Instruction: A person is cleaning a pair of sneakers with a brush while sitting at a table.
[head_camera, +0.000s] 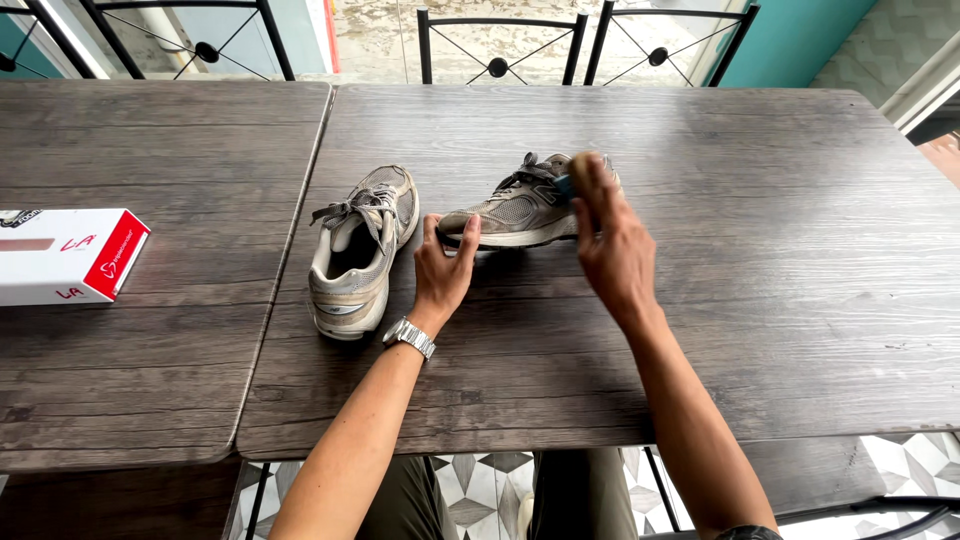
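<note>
Head view: holding down the toe of a grey mesh sneaker (515, 212) lying on its side on the dark wooden table (760, 300), left hand (443, 268) spread flat with open fingers, steel wristwatch (409, 337) showing. Closing the right hand (612, 250) around what is probably a wooden-backed brush (578, 168), pressing it against the sneaker's collar. Sitting just beside, upright: the second sneaker (358, 250); lying well apart at left: a white and red box (65, 255).

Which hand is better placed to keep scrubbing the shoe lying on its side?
Probably the right hand: it already holds the brush against that shoe, while the left hand steadies its toe.
</note>
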